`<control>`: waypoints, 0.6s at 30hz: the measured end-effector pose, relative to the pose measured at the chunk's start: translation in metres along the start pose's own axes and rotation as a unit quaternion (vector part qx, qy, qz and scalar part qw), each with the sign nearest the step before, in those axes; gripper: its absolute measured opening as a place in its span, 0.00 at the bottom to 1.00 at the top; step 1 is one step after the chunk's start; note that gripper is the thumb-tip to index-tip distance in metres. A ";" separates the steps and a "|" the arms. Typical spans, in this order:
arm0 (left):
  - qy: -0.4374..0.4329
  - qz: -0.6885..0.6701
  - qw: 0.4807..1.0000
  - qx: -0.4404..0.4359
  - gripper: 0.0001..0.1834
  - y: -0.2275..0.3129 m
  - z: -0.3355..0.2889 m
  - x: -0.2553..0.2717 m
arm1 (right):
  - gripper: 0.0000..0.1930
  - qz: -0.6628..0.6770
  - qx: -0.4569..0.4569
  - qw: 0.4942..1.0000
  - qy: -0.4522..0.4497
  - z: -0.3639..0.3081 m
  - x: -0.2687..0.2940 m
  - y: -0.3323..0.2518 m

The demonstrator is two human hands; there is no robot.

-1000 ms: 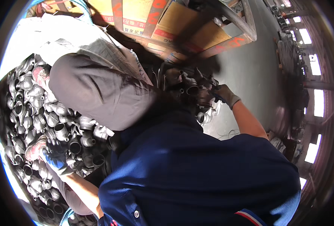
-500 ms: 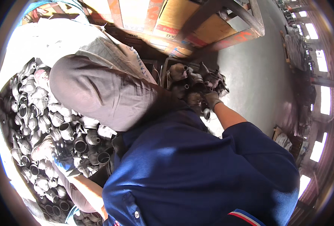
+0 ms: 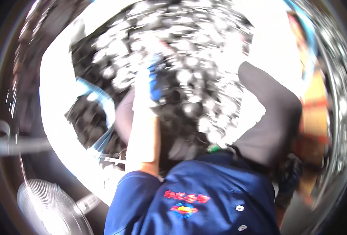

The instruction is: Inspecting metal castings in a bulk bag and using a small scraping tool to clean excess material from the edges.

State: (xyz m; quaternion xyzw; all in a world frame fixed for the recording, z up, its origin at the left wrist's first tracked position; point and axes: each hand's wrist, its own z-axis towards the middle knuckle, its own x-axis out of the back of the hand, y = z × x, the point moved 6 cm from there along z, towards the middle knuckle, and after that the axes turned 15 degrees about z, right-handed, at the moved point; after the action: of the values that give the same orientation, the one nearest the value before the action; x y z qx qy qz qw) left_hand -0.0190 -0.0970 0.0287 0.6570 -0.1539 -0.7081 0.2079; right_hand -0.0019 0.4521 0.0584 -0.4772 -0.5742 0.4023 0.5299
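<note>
The view has just swung round, so the metal parts (image 3: 204, 78), heaped inside the white sack (image 3: 58, 98), now seem the centre of work. The left hand (image 3: 154, 82) is over them; the right hand (image 3: 289, 181) is beside the grey trouser leg (image 3: 275, 113). Because of blur, I cannot tell whether either hand's fingers are grasping.

Navy short-sleeved shirt (image 3: 220, 188), red lettering (image 3: 186, 196) beside a round blue, red and yellow logo (image 3: 184, 210), white buttons (image 3: 240, 208) showing. Plain grey-brown trousers (image 3: 275, 115). Left hand (image 3: 154, 80) gloved: blue area visible, rest overexposed and blurred. Right hand (image 3: 291, 172) shadowed, gloved dark, details unclear.
</note>
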 end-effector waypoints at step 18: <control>0.662 0.172 0.676 -0.275 0.06 0.148 -0.238 0.109 | 0.14 0.216 -0.158 0.858 -0.438 0.088 -0.283 -0.027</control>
State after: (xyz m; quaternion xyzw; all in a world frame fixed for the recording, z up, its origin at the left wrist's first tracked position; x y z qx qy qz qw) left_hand 0.2257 -0.2659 -0.0147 0.8290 0.1157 -0.0506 0.5448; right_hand -0.0973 0.1739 0.0109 -0.4408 -0.6853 0.5784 0.0406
